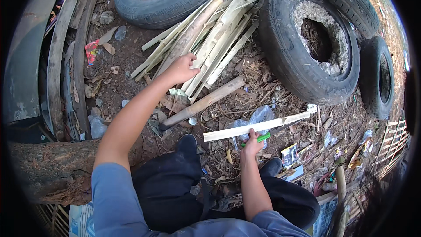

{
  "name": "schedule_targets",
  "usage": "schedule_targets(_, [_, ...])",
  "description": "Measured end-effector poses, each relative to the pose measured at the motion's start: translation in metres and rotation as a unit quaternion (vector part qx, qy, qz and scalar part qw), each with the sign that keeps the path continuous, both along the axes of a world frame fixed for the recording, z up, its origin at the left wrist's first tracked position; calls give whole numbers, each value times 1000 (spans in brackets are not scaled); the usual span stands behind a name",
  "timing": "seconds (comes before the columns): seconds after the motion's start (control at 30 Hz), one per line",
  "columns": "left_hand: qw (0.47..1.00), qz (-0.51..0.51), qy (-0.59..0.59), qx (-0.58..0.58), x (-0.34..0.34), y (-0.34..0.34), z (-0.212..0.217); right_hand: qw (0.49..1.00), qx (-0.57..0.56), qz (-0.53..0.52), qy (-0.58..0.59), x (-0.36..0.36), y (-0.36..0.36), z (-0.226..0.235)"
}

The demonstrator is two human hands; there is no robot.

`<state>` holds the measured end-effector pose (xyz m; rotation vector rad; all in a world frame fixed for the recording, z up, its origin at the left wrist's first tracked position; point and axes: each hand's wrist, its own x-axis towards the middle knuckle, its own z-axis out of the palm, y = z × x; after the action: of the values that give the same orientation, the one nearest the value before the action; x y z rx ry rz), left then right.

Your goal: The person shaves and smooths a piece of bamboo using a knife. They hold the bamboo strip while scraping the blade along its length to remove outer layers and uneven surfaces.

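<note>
Head view: left hand extended, fingers laid on pile of split bamboo strips beside large tyre, grasp not discernible, right hand clenched around green-handled tool and pale bamboo slat, slat held level above littered ground, between shoes.

bamboo strips: pale, dry, matt split wood
slat: smooth, light wood
knife handle: glossy green plastic
tyres: dull, dusty black rubber
log: rough bark
ground: bare dirt
</note>
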<state>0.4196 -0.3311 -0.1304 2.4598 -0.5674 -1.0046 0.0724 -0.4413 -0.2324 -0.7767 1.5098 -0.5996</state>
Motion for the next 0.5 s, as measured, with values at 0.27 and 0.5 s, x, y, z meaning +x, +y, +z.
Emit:
schedule_targets(0.27, [960,55,-249,118,17,-54,-104,989,-121,-35,84,-13,-50,19])
schedule_targets(0.5, [941,49,-320,93,21,-49,-125,976,-209,-49,22,-10,-94,34])
